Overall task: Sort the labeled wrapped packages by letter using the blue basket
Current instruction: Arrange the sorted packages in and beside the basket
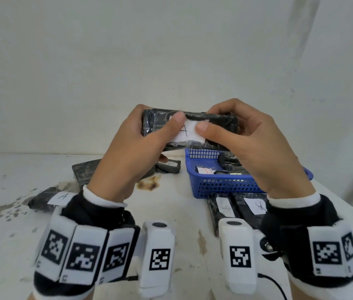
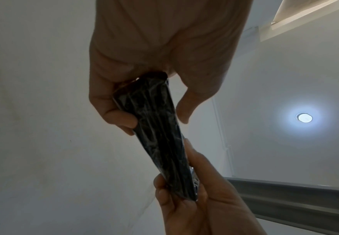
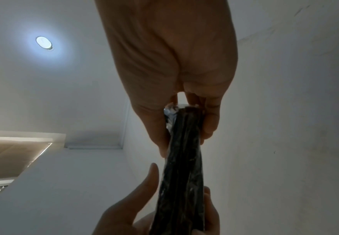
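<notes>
Both hands clamped one black wrapped package (image 1: 192,128), labelled A, in the air above the blue basket (image 1: 218,187): left hand (image 1: 128,152) and right hand (image 1: 255,146) at opposite ends. It looked light, fairly stiff, its film probably slippery; end grips suited it.

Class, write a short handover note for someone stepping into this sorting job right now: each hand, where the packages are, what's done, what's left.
Left hand and right hand grip opposite ends of the held package, raised above the table, its label reading A.
Blue basket holds a red B package plus other wrapped items.
Done: some packages binned.
Left: place the held A; sort the A package at left, two near the basket's front, and two behind the left hand.
</notes>
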The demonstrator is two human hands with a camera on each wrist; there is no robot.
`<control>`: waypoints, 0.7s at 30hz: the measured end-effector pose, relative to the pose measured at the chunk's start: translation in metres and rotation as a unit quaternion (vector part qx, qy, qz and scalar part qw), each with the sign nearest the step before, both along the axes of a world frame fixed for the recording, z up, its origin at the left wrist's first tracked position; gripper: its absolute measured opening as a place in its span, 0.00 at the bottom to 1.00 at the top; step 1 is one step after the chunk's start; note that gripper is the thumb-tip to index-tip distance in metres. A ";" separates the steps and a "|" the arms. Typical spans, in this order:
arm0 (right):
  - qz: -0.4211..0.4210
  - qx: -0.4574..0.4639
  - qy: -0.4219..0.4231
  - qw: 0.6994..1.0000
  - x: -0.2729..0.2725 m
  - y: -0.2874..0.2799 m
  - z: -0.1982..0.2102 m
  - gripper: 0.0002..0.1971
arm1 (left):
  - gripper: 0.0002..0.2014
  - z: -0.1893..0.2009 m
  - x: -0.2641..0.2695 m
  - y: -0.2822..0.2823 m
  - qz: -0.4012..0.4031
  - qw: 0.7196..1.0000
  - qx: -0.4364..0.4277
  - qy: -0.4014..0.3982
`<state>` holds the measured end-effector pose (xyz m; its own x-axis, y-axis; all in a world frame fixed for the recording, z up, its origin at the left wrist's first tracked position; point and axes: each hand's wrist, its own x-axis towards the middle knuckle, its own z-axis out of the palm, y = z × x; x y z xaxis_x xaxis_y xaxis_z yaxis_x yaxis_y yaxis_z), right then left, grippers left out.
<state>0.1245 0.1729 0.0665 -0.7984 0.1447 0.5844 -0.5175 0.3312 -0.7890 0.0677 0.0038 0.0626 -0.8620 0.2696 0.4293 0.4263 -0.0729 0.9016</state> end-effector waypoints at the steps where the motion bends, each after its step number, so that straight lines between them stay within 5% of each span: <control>1: -0.007 0.001 0.000 1.000 0.000 0.000 0.000 0.05 | 0.13 0.000 0.000 0.000 0.004 1.000 -0.001 0.002; 17: -0.057 0.039 -0.090 0.994 0.004 0.040 0.007 0.06 | 0.13 -0.003 -0.020 0.029 0.008 0.998 0.002 -0.065; 21: -0.129 0.056 -0.133 0.981 -0.021 0.069 0.011 0.05 | 0.13 -0.004 -0.045 0.052 -0.001 0.992 -0.030 -0.121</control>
